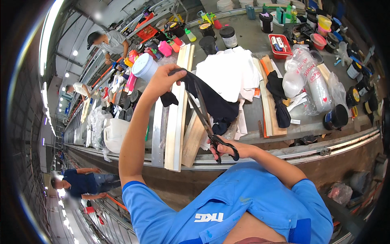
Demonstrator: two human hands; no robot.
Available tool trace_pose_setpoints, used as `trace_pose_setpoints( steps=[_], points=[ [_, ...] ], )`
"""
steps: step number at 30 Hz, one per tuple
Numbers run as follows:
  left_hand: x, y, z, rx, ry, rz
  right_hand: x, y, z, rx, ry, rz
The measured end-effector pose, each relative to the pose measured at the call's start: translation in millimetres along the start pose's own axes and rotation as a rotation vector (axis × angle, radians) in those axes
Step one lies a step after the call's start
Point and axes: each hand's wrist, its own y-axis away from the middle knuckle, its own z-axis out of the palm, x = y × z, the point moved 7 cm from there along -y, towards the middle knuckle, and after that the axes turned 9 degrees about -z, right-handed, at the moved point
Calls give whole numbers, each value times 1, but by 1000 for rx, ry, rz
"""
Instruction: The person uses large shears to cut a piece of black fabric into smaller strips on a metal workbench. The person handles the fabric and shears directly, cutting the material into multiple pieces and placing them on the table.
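A piece of black cloth [215, 99] hangs from my left hand [164, 81], which is closed on its upper left corner. My right hand [232, 148] has its fingers through the handles of a large pair of dark scissors [206, 124]. The long blades are spread and point up and away, with one passing over the cloth near my left fingers. Whether they cut into the fabric at this instant I cannot tell. Beneath and behind the cloth lies a pile of white sheets [225, 71]. A small black scrap [168, 99] is below my left hand.
Wooden-and-metal strips [174, 134] lie left of the cloth, with more strips [266, 93] to the right. Beyond stand black tubs [228, 37], a red basket [280, 51] and wrapped plastic cups [317, 87]. A white jug [115, 134] sits left. Other people are off to the left.
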Motion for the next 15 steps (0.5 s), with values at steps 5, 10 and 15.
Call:
trace_pose_setpoints(
  steps=[5, 10, 15],
  points=[
    [9, 24, 24, -152, -98, 35, -22, -26, 0, 122, -23, -72],
    [-7, 46, 27, -204, -6, -31, -39, -35, -23, 335, 2, -48],
    [-17, 50, 11, -76, 146, -67, -40, -31, -36, 494, 102, -38]
  ],
)
